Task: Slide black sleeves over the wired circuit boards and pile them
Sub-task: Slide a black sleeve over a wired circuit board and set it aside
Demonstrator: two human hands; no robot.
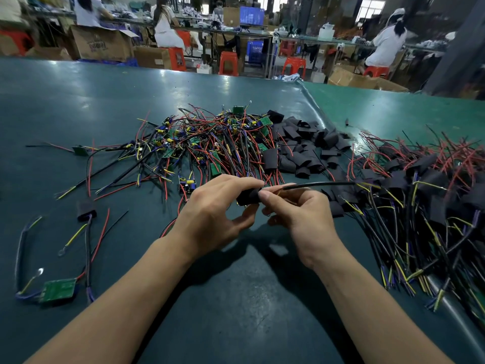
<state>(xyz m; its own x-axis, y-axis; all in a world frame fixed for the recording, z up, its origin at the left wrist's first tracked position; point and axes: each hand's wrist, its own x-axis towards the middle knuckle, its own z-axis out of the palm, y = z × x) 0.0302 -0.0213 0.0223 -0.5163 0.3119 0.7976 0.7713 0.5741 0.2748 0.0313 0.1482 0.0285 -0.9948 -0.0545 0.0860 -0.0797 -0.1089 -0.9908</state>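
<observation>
1. Bench [236, 298], dark green mat, carries three heaps: the bare wired circuit boards [210, 143] in a tangle at centre, loose black sleeves [307, 151] just right of them, and the finished pile [425, 195] of sleeved boards far right. We judge the pile is where this piece goes once the sleeve is seated.
2. Left hand [210, 216] grips the sleeve in work [248, 197], fingers curled over it, thumb underneath. We cannot see the board inside it; we judge it is mostly covered.
3. Right hand [299, 214] pinches the wires at the sleeve's mouth, with the black lead [322, 184] trailing right toward the pile.
4. Advice: we hold the sleeve lightly so it stays open, and pull the wires straight along its axis, not at an angle, or a board corner may snag.
5. We gather every wire into the pinch; a stray red one could fold back inside.
</observation>
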